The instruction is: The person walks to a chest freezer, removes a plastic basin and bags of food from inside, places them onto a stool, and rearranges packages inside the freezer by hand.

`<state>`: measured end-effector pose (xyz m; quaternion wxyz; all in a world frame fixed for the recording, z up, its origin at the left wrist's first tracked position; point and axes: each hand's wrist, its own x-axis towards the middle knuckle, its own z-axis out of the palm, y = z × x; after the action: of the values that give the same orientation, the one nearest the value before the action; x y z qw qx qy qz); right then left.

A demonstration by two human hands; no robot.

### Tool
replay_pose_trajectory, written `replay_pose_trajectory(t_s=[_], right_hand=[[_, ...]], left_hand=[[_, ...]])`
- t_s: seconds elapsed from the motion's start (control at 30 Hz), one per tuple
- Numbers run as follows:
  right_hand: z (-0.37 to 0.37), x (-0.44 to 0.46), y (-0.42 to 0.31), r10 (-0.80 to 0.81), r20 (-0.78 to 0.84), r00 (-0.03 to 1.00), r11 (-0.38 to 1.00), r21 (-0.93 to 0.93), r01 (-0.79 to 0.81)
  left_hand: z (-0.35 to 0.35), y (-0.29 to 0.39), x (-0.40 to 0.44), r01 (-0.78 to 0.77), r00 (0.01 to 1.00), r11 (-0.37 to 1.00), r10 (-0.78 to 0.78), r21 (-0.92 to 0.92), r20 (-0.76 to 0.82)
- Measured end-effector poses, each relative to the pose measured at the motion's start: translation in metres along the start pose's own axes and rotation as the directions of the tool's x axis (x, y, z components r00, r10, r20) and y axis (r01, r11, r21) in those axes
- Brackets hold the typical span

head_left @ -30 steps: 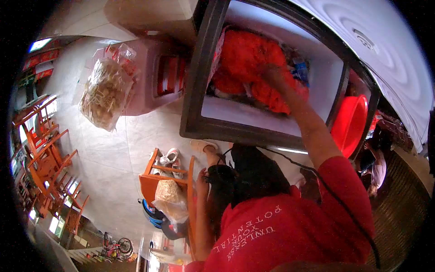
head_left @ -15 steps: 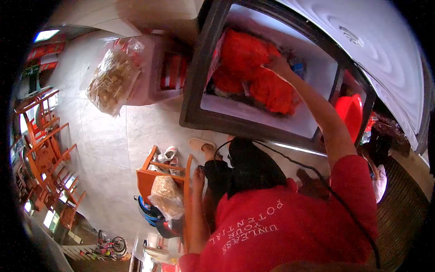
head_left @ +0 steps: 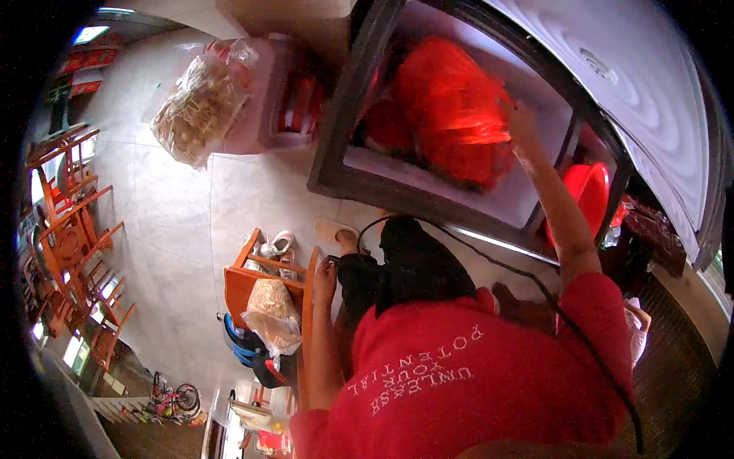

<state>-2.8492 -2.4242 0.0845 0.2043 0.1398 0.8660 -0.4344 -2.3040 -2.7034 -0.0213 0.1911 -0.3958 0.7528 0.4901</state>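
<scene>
My right hand (head_left: 521,126) is inside an open chest freezer (head_left: 428,200), its fingers closed on the edge of a red plastic bag (head_left: 451,92). The bag is bulky, shiny and partly blurred, and hides much of what lies under it. My left hand (head_left: 326,279) is low beside the curved rail of a wooden chair (head_left: 307,329). Its fingers are curled at a small dark thing that I cannot make out.
A raised white lid (head_left: 650,92) is at the right, near a red basin (head_left: 587,199). A clear bag of pale dried food (head_left: 200,111) rests on a pink container (head_left: 264,103). Shoes (head_left: 277,245), a bagged item (head_left: 271,306) and a black cable (head_left: 497,260) are nearby.
My right hand has moved right and has pulled the red bag up and toward the right, where it looks larger. The view has shifted slightly. My left hand stays low by the chair.
</scene>
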Motion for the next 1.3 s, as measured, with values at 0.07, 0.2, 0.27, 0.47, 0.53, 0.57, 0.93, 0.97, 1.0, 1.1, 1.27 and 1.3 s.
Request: replay_pose_trajectory(t_s=[0.07, 0.2, 0.27, 0.47, 0.53, 0.57, 0.93, 0.97, 1.0, 1.1, 1.27, 1.3], right_hand=[[0.014, -0.012, 0.016, -0.002, 0.012, 1.0, 0.985, -0.174, 0.004], [0.042, -0.031, 0.006, -0.064, 0.157, 0.985, 0.998, -0.004, 0.065], [0.043, -0.031, -0.011, -0.045, 0.168, 0.985, 0.992, -0.112, 0.064], [0.067, -0.047, 0.021, -0.468, 0.204, 0.86, 0.731, -0.457, 0.506], [0.083, -0.045, 0.076, -0.552, 0.271, 0.789, 0.54, -0.605, 0.585], [0.088, -0.029, 0.107, -0.476, 0.33, 0.815, 0.491, -0.669, 0.557], [0.047, -0.034, -0.032, -0.287, 0.144, 0.947, 0.929, -0.199, 0.312], [0.038, -0.043, -0.045, -0.28, 0.142, 0.949, 0.933, -0.193, 0.304], [0.029, -0.053, -0.058, -0.275, 0.138, 0.951, 0.936, -0.186, 0.298], [0.008, -0.118, -0.126, -0.374, 0.107, 0.921, 0.918, -0.1, 0.385], [-0.021, -0.183, -0.196, -0.54, 0.087, 0.837, 0.838, -0.034, 0.544], [-0.021, -0.199, -0.209, -0.562, 0.078, 0.823, 0.827, 0.027, 0.562]], left_hand=[[-0.008, 0.02, -0.007, 0.022, 1.0, 0.999, -0.022, 0.027, 0.015], [-0.019, 0.049, -0.015, 0.041, 0.998, 0.99, -0.036, -0.133, 0.043], [-0.018, 0.03, -0.01, 0.074, 0.996, 0.996, -0.072, -0.043, 0.045], [-0.024, 0.036, -0.011, 0.076, 0.997, 0.995, -0.075, -0.059, 0.022], [-0.021, 0.03, -0.013, 0.014, 1.0, 0.995, -0.016, -0.1, -0.023], [-0.019, 0.029, -0.013, -0.003, 0.999, 0.995, -0.001, -0.101, -0.04], [-0.042, 0.076, -0.025, 0.002, 0.994, 1.0, -0.003, -0.011, -0.109], [-0.045, 0.072, -0.025, -0.012, 0.995, 0.999, 0.009, -0.03, -0.099], [-0.046, 0.07, -0.023, -0.028, 0.996, 0.998, 0.024, -0.049, -0.09], [-0.039, 0.054, -0.012, -0.068, 0.983, 0.983, 0.037, -0.169, -0.181], [-0.073, 0.071, 0.02, -0.246, 0.919, 0.952, 0.17, -0.181, -0.356], [-0.086, 0.08, 0.024, -0.241, 0.913, 0.94, 0.134, -0.244, -0.386]])
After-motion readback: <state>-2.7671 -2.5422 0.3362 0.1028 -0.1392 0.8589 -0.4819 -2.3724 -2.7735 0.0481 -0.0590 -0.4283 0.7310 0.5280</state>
